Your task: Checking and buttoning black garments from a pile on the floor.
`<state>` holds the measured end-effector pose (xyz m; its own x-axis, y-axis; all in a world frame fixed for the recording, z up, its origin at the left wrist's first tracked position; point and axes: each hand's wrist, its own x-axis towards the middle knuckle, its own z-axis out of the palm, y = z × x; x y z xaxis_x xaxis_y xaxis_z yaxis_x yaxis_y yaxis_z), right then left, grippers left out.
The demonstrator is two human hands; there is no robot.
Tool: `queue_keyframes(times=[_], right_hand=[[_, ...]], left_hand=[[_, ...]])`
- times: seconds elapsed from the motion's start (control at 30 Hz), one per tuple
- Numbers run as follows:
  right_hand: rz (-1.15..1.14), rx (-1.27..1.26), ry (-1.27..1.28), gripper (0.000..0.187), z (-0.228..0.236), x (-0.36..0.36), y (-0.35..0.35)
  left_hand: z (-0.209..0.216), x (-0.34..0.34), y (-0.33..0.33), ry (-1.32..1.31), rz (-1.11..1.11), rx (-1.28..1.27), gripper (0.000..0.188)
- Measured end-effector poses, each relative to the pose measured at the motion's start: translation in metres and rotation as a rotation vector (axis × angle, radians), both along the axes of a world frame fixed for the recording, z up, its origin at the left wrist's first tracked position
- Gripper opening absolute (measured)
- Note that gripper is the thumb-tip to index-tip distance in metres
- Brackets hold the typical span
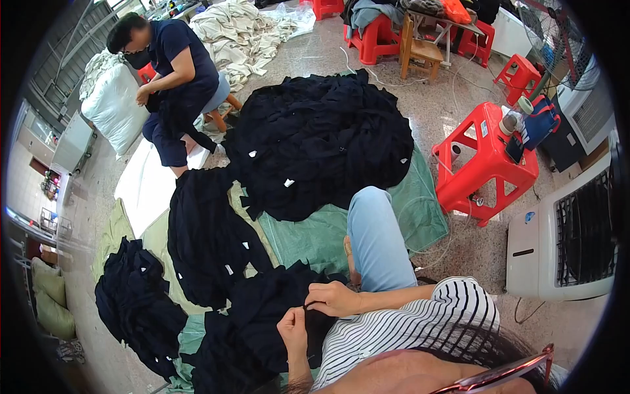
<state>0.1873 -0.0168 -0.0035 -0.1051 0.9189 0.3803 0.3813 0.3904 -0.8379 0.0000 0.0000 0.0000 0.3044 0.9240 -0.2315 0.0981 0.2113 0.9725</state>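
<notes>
Across my lap and down to the floor lies a black cloth garment (262,312); its exact kind is hidden in the folds. My left hand (293,329) is closed, its thumb and fingers pinching a small dark bit of the cloth. Just above and to the right of it, my right hand (333,299) also pinches the dark edge, with the fingertips of both hands close together. Whether a small tool sits between them is too small to tell. Beside my knee rises a large heap of black garments (321,138) with small white labels.
Smaller black garment piles lie ahead (210,236) and left (134,289), over a green sheet (420,217). A co-worker (177,72) sits far left, handling dark cloth. A red stool (482,164) bearing small items and a white air cooler (535,246) stand right. Pale cloth (230,33) lies behind.
</notes>
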Motion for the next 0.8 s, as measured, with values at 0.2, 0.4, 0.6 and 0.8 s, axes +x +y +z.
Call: queue_keyframes(times=[0.2, 0.4, 0.6, 0.8], right_hand=[[-0.011, -0.046, 0.092, 0.015, -0.002, 0.002, -0.003], [0.053, -0.442, 0.378, 0.014, -0.010, -0.003, 0.003], [0.170, -0.780, 0.763, 0.018, -0.026, -0.012, 0.009], [0.167, -0.684, 0.567, 0.020, -0.021, -0.011, 0.006]], left_hand=[[0.005, 0.002, -0.002, 0.214, -0.077, 0.190, 0.008], [0.005, 0.008, -0.003, 0.170, 0.001, 0.273, 0.004], [0.005, 0.010, -0.011, -0.065, 0.173, -0.068, 0.005], [-0.002, 0.003, -0.006, -0.157, 0.286, -0.293, 0.005]])
